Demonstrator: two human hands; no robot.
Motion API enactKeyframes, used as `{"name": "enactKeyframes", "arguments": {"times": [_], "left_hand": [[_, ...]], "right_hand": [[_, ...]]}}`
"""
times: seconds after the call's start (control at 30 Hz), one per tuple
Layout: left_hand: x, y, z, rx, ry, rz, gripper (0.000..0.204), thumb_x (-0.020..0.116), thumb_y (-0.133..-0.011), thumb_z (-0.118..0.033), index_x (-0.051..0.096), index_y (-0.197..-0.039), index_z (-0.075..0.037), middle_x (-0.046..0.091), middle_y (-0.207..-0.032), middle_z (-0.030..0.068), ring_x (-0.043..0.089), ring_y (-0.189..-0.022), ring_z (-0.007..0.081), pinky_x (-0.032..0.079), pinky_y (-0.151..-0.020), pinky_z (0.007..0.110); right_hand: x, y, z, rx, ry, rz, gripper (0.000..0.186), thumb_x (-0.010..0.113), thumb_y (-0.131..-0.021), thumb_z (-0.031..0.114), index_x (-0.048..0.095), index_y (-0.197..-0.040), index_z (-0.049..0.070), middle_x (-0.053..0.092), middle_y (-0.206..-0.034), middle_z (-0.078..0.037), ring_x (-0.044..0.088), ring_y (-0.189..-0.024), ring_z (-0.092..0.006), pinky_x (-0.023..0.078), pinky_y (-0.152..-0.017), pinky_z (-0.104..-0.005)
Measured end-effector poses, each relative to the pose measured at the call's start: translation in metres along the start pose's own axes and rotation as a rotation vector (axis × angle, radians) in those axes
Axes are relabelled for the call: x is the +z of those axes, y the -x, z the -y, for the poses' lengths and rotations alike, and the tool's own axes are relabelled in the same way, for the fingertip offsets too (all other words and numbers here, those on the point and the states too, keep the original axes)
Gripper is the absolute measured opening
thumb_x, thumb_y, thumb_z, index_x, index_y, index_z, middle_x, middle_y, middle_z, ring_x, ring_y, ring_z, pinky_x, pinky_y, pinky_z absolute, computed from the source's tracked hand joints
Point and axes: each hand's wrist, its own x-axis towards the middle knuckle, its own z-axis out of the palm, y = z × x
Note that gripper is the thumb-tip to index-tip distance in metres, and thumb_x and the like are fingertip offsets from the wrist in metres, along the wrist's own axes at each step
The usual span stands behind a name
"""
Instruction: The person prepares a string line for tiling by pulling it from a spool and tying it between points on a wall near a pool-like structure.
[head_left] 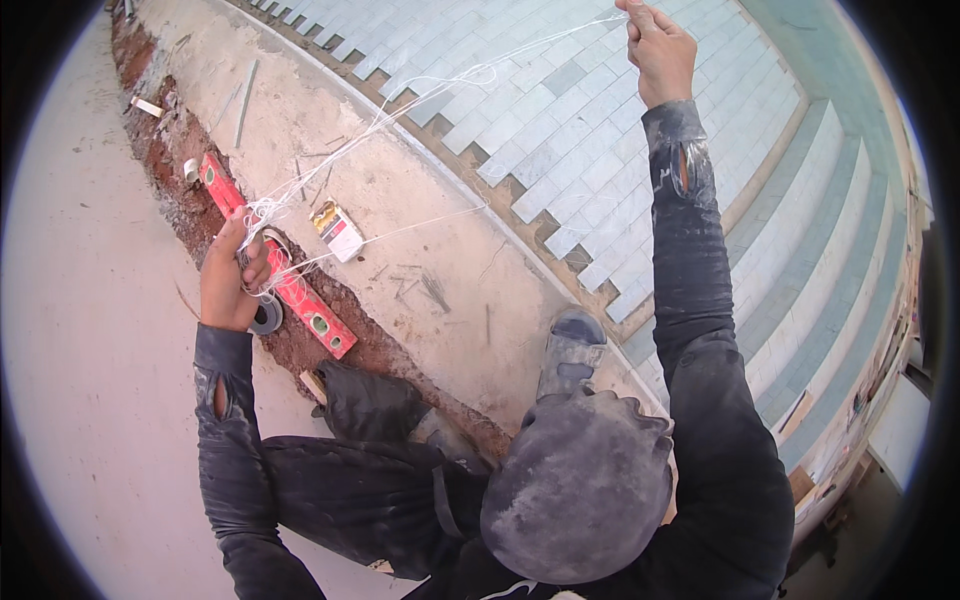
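Note:
A tangled bundle of white string (268,210) is gripped in my left hand (230,278), its fingers curled round it. Several strands run from there up to the right, stretched over the concrete and the tiles. At the top, my right hand (660,52) pinches the far end of these strands between its fingertips. Loose loops hang along the middle of the span, and one strand trails off to the right lower down. Beneath my left hand lies a red spirit level (312,312), partly hidden by the hand and string.
A small open carton (337,230) lies on the concrete ledge (440,270) among thin scraps. A grey roll (266,315) and a dark bag (370,400) are beside the soil trench (300,345). Pale tiles (560,110) spread beyond a notched edge; curved steps (810,270) rise at right.

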Motion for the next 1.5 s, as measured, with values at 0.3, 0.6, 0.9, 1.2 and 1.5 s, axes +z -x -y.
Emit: {"name": "enactKeyframes", "arguments": {"times": [0.3, 0.6, 0.9, 1.2, 1.5], "left_hand": [[-0.018, 0.007, -0.002, -0.038, 0.188, 0.080, 0.018, 0.042, -0.103, -0.023, 0.045, -0.091, -0.010, 0.040, -0.067, -0.0037, 0.032, -0.046, 0.0033, 0.029, -0.039, 0.020], [-0.030, 0.006, -0.037, 0.123, 0.384, 0.084, 0.021, 0.035, -0.104, -0.015, 0.042, -0.085, -0.006, 0.039, -0.072, 0.0005, 0.029, -0.051, 0.0090, 0.030, -0.047, 0.023], [-0.179, -0.002, -0.086, 0.288, 0.494, 0.005, 0.026, 0.038, -0.100, -0.007, 0.036, -0.074, -0.005, 0.032, -0.065, 0.0014, 0.021, -0.049, 0.0098, 0.021, -0.047, 0.025], [-0.179, -0.006, -0.089, 0.236, 0.725, -0.059, 0.024, 0.041, -0.096, -0.002, 0.034, -0.073, -0.007, 0.031, -0.068, 0.0023, 0.027, -0.057, 0.0132, 0.027, -0.053, 0.027], [-0.261, 0.002, -0.098, 0.322, 0.587, -0.013, 0.022, 0.042, -0.098, -0.006, 0.036, -0.077, -0.007, 0.032, -0.069, 0.0023, 0.030, -0.061, 0.0138, 0.028, -0.054, 0.027]], "right_hand": [[0.103, -0.073, 0.037, -0.109, -0.357, 0.321, 0.041, 0.063, -0.091, 0.028, 0.059, -0.112, -0.007, 0.066, -0.095, -0.017, 0.067, -0.083, -0.0244, 0.055, -0.072, -0.0322], [0.138, 0.206, -0.071, -0.210, 0.324, 1.086, 0.060, 0.062, -0.084, 0.056, 0.062, -0.123, 0.010, 0.066, -0.107, -0.016, 0.060, -0.105, -0.0353, 0.043, -0.092, -0.0447], [0.011, 0.213, -0.037, 0.056, 0.105, 0.687, 0.024, 0.062, -0.090, 0.028, 0.072, -0.090, 0.006, 0.068, -0.080, -0.014, 0.060, -0.066, -0.0317, 0.046, -0.061, -0.0366], [-0.089, 0.055, 0.079, -0.406, 0.441, -0.107, 0.023, 0.067, -0.090, 0.020, 0.069, -0.097, -0.002, 0.065, -0.080, -0.003, 0.055, -0.070, -0.0096, 0.042, -0.062, -0.0236], [-0.108, 0.001, 0.051, -0.301, 0.652, 0.286, 0.022, 0.067, -0.089, 0.021, 0.071, -0.083, 0.000, 0.059, -0.067, 0.004, 0.048, -0.062, -0.0046, 0.038, -0.054, -0.0218]]}}
